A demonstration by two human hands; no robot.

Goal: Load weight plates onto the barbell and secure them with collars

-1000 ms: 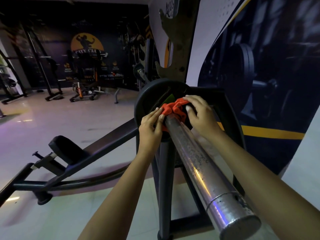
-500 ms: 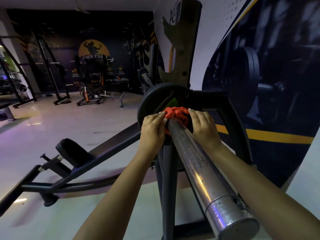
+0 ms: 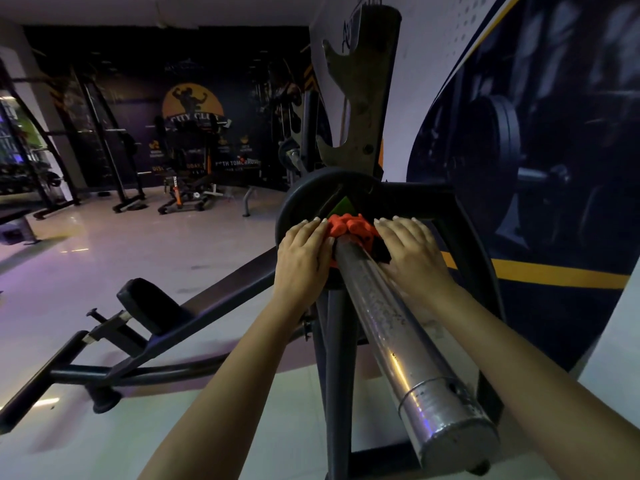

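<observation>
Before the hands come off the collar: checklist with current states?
1. Load: the weight plate sits on the barbell sleeve: ok.
2. Position: the orange collar is around the sleeve, at the plate: ok.
3. Collar flush against the plate: cannot tell, the hands cover the joint.
4. Collar latch closed: cannot tell, it is hidden.
5. Hands: the left hand and right hand flank the collar, fingers straight: ok.
6. Sleeve bare outboard of the collar: ok.
</observation>
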